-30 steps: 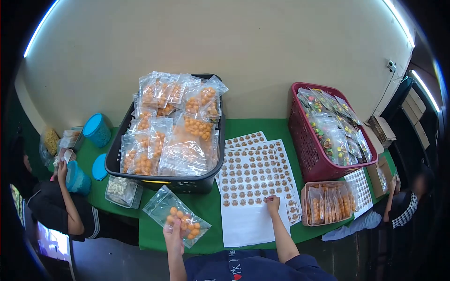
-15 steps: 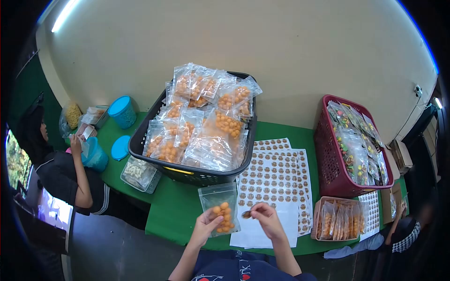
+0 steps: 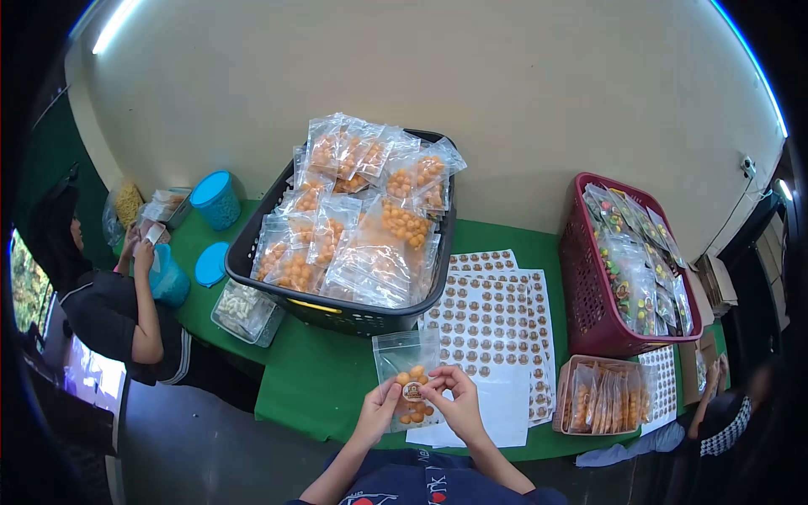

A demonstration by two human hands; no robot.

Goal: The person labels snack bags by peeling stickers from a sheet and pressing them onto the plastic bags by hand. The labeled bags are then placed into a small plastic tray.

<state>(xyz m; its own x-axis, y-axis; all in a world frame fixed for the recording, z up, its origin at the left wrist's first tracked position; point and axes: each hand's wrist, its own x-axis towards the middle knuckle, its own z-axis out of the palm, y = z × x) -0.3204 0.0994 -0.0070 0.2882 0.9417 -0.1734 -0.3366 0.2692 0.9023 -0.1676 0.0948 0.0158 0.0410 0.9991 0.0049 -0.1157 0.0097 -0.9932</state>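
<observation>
A clear zip bag (image 3: 402, 352) of round orange snack balls hangs upright before me, gripped at its left edge by my left hand (image 3: 379, 414), the thumb in front. On the bag's front lies a round brown-and-white sticker (image 3: 411, 391). My right hand (image 3: 457, 406) has its thumb and fingertips at the sticker's right edge, touching the bag; part of the edge is hidden under them. Beside and behind the bag lie sheets of the same round stickers (image 3: 480, 316), the lower part of the top sheet bare white.
A black basket (image 3: 362, 321) heaped with filled snack bags stands behind. To the right are a maroon basket (image 3: 576, 295) of bags and a pink tray (image 3: 566, 396). Tubs, including a clear box (image 3: 252, 332), stand left. People work at both sides of the green table (image 3: 295, 396).
My right hand has moved left with the sticker, which now lies against the bag's front. The bag has shifted slightly right with my left hand.
</observation>
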